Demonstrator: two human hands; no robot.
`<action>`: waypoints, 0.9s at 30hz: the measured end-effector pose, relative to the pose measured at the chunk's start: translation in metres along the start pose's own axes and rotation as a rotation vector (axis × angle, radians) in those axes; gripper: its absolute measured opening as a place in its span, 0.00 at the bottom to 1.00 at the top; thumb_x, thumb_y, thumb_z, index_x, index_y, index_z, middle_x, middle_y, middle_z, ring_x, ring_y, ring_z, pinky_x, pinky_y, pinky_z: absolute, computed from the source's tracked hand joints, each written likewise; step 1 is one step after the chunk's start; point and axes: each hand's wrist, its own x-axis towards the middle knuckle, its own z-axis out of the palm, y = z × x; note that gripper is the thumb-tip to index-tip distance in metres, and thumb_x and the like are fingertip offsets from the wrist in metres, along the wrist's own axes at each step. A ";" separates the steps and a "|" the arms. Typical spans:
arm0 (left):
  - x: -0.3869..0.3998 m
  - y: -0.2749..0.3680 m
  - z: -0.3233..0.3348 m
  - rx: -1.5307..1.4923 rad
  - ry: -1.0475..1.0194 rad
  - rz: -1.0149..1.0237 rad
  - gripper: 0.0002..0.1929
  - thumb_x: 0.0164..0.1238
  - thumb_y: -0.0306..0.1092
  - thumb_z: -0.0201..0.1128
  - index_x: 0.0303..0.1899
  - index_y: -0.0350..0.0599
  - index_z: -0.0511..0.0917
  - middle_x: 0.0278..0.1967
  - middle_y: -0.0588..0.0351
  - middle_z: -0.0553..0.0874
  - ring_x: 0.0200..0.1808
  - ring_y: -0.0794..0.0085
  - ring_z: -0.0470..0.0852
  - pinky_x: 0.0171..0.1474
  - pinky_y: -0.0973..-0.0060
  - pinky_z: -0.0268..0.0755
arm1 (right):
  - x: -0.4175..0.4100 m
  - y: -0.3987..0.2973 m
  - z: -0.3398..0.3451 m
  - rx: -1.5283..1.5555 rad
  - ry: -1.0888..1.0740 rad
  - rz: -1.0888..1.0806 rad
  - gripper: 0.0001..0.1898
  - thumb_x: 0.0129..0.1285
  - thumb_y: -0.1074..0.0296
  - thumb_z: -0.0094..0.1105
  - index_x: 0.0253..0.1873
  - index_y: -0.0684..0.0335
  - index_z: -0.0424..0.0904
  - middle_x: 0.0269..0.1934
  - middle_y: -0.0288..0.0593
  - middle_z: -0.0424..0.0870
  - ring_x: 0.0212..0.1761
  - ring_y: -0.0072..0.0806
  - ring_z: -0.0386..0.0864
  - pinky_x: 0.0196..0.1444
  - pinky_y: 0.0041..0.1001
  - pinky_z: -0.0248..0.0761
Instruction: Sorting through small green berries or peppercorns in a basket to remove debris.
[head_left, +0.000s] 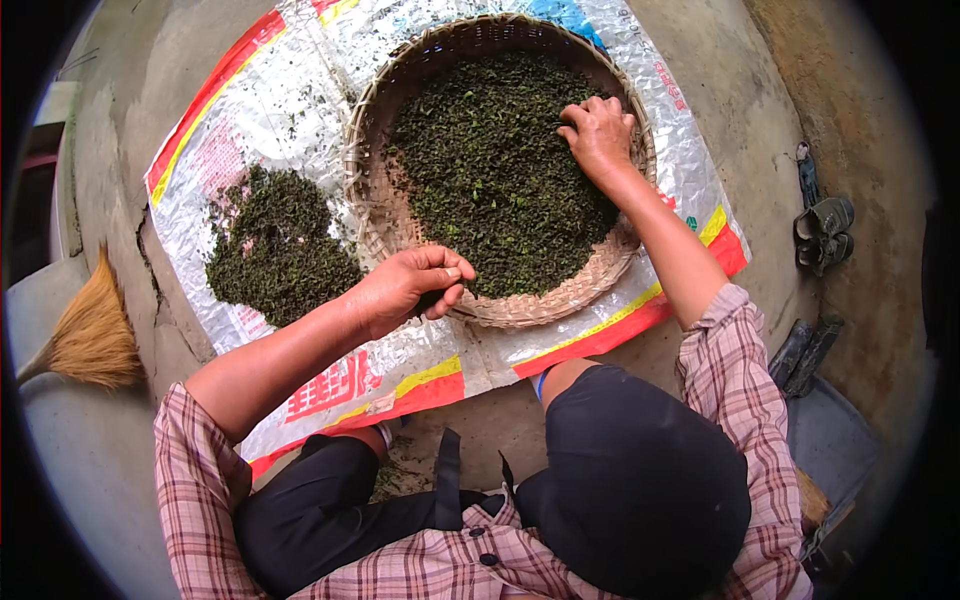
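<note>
A round woven bamboo basket lies before me, with a broad heap of dark green chopped leaves in it. Over its near left rim, my left hand has thumb and fingers pinched together; small dark leaf bits show between them and under the palm. At the far right side of the basket is my right hand, fingers bent at the edge of the heap near the inner wall. Whether those fingers hold anything is hidden. A second, smaller pile of similar leaves sits outside the basket on its left.
Basket and pile rest on a spread plastic woven sack with red and yellow edges and printing. A straw broom is at left on cracked concrete. Shoes and dark boots stand at right. My knees are close to the sack.
</note>
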 end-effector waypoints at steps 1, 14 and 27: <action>0.000 0.001 0.001 0.000 -0.001 -0.002 0.06 0.75 0.29 0.51 0.46 0.40 0.74 0.28 0.61 0.76 0.25 0.79 0.70 0.28 0.82 0.62 | 0.000 0.002 0.003 0.000 -0.001 0.002 0.09 0.52 0.58 0.69 0.39 0.47 0.85 0.42 0.35 0.80 0.53 0.37 0.69 0.52 0.40 0.61; 0.010 0.013 0.010 0.069 0.075 0.070 0.11 0.75 0.37 0.55 0.45 0.39 0.77 0.35 0.58 0.82 0.32 0.80 0.78 0.36 0.82 0.71 | -0.067 -0.057 -0.068 1.411 -0.511 0.459 0.06 0.60 0.72 0.65 0.40 0.68 0.83 0.39 0.38 0.86 0.42 0.18 0.79 0.48 0.22 0.71; 0.014 0.009 0.006 0.132 0.106 0.080 0.11 0.74 0.39 0.55 0.38 0.41 0.76 0.31 0.60 0.81 0.29 0.80 0.77 0.33 0.82 0.69 | -0.088 -0.106 -0.091 0.997 -0.319 -0.154 0.05 0.54 0.71 0.65 0.33 0.63 0.79 0.35 0.40 0.82 0.45 0.38 0.77 0.52 0.35 0.68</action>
